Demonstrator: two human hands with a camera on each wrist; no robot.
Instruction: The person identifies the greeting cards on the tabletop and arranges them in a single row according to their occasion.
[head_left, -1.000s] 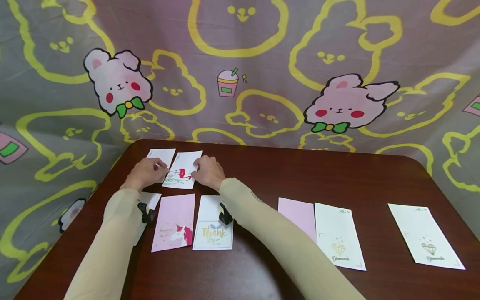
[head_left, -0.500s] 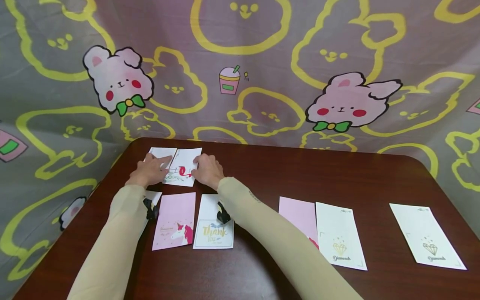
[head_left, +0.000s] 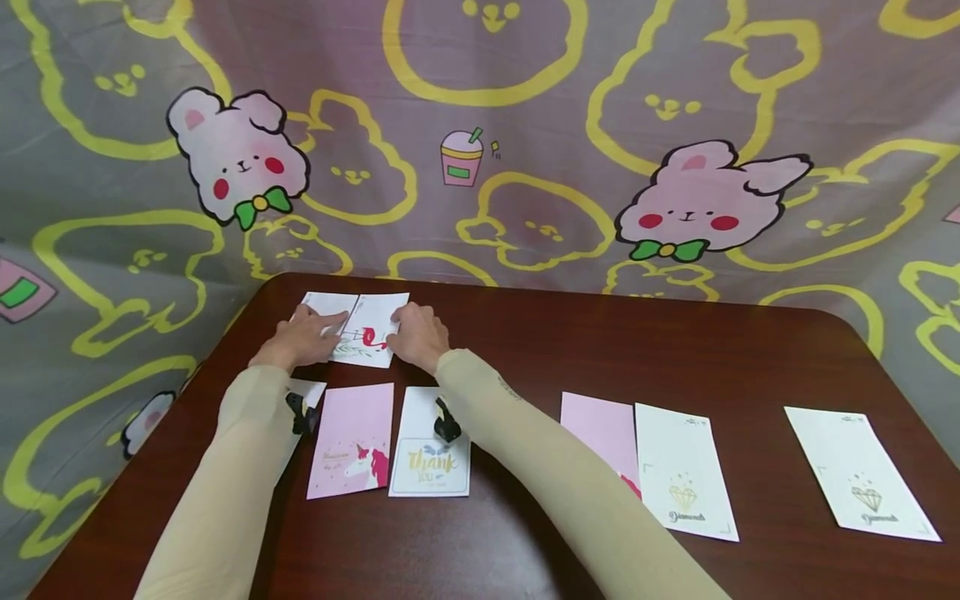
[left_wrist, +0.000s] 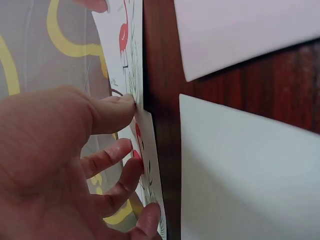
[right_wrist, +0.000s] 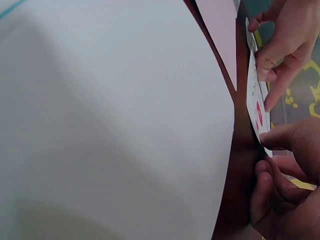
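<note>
Landmark: pink unicorn card [head_left: 351, 425], lying on the dark red-brown table [head_left: 480, 546].
Right flamingo card [head_left: 372, 312]: white, red bird with green sprigs; beyond the landmark, nearer the cloth [head_left: 525, 142].
Left flamingo card [head_left: 328, 302]: white, beyond the landmark and left; largely covered by a hand. Side by side with its fellow – whether the two edges overlap cannot be told.
Left hand [head_left: 298, 340]: beyond the landmark, left of it; fingers spread over the left flamingo card, thumb near the seam between the pair.
Right hand [head_left: 422, 335]: beyond the landmark, right of it; thumb and forefinger pinch the right flamingo card's outer edge, other fingers curled.
Thank You card [head_left: 429, 462]: white, gold lettering; just right of the landmark.
White card [head_left: 315, 395]: just left of the landmark, mostly hidden by a beige sleeve [head_left: 213, 492].
Second pink card [head_left: 598, 429]: well right of the landmark, partly behind the other sleeve.
Nearer Diamonds card [head_left: 686, 467]: beside the second pink card, right of the landmark.
Farther Diamonds card [head_left: 862, 471]: farthest right from the landmark – apart from the rest.
</note>
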